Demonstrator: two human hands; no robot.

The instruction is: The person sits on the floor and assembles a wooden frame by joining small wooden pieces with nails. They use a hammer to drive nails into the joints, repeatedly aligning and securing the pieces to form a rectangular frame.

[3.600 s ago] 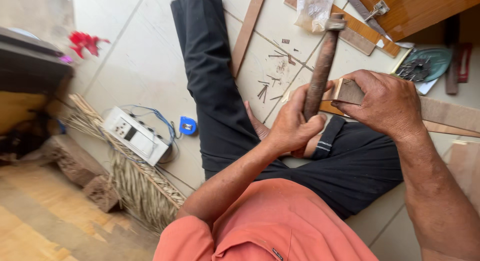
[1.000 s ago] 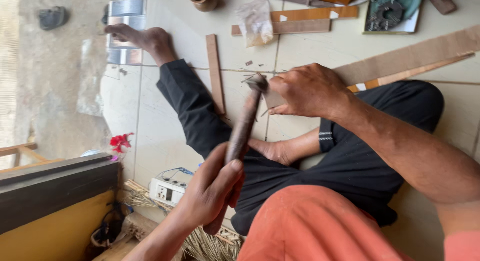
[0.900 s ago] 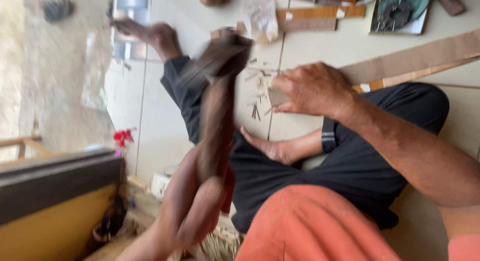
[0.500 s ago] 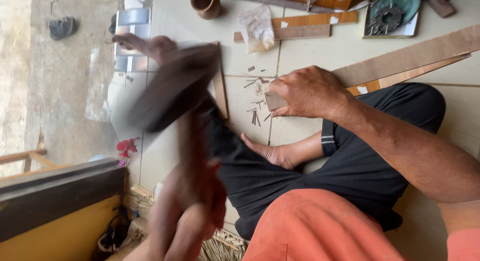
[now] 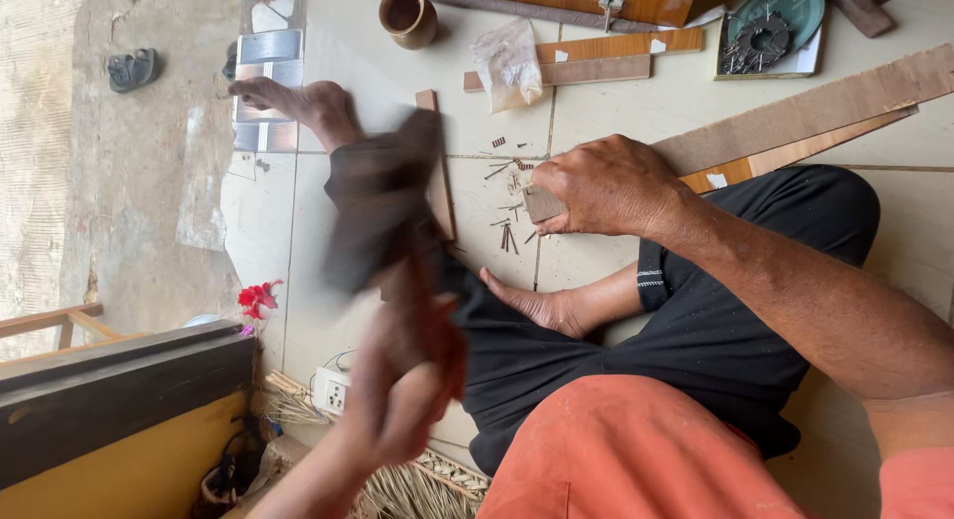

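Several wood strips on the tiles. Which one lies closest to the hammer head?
The short narrow strip running lengthwise beside the outstretched leg: the blurred hammer head overlaps its edge. The other strips lie near the top and right.

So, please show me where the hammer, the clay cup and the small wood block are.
Hammer (image 5: 383, 216), head view, on its blurred dark head.
Clay cup (image 5: 406, 13), head view, on its rim.
Wood block (image 5: 542, 202), head view, on the corner showing under the right hand.

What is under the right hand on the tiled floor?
Under the right hand, a small pale wooden piece sticks out at the fingers, pressed to the floor tile. Loose nails lie beside it. The rest of the piece is covered by the palm.
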